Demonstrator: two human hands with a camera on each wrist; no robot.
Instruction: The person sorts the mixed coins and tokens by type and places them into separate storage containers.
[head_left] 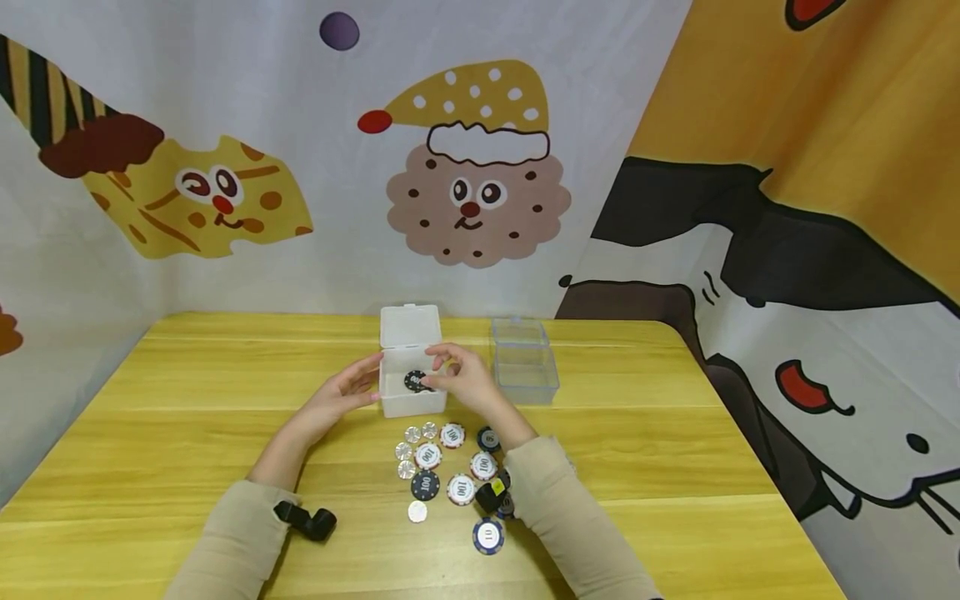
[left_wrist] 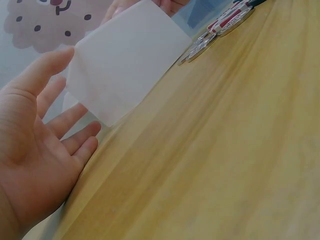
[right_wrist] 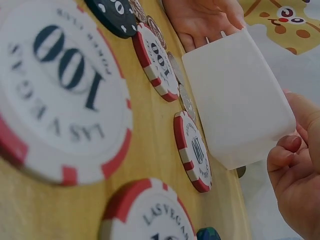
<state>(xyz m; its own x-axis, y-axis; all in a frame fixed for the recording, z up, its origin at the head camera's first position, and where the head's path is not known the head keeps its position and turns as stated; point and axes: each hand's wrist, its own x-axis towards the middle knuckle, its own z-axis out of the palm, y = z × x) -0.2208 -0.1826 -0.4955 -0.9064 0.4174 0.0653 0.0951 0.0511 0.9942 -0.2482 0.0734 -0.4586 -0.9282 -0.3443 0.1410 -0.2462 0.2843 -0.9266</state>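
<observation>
A white lidded box [head_left: 413, 406] stands on the table with its lid [head_left: 409, 326] tipped back. Inside it lies a black poker chip [head_left: 415, 381]. My left hand [head_left: 347, 389] rests at the box's left side, thumb and fingers extended; in the left wrist view the thumb [left_wrist: 50, 67] touches an upper corner. From the right, my right hand [head_left: 463, 379] reaches over the box opening, thumb beside the black chip and index finger apart from it. The right wrist view shows its fingers [right_wrist: 282, 157] loosely bent at the box's wall, nothing visible between them.
In front of the box lie several white-and-red chips [head_left: 428, 456], a black chip [head_left: 425, 485], a blue chip [head_left: 488, 536], several clear small discs [head_left: 403, 451] and a plain white disc [head_left: 417, 512]. A transparent box [head_left: 527, 390] stands right of the white one. A printed curtain [head_left: 300, 283] hangs behind.
</observation>
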